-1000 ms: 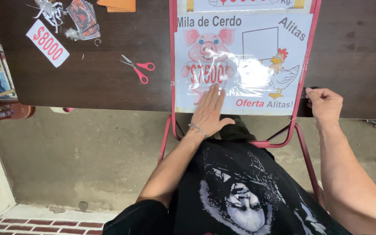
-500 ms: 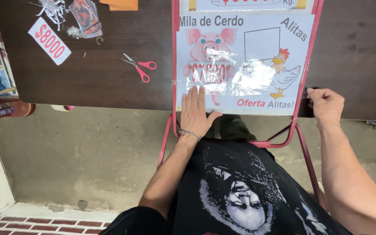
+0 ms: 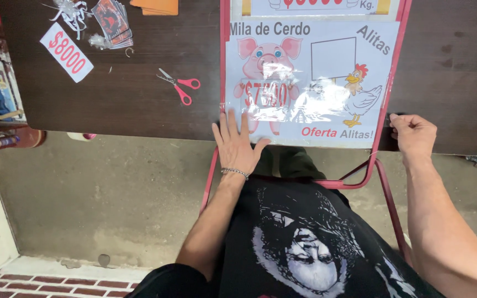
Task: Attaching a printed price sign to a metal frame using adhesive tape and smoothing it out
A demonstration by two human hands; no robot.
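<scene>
The left hand (image 3: 237, 144) lies flat with fingers spread on the lower left corner of the laminated pig-and-chicken poster (image 3: 310, 83), which sits in a red metal frame (image 3: 223, 66) on the dark table (image 3: 139, 105). The right hand (image 3: 414, 134) is curled closed around the frame's lower right edge, and red-handled scissors (image 3: 180, 86) lie just left of the poster.

Poster (image 3: 310, 83) top cut off; price under glare, perhaps plastic film.

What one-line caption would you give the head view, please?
Left hand flat on a red-framed, plastic-covered poster; right hand closed at the dark wooden table edge.
</scene>
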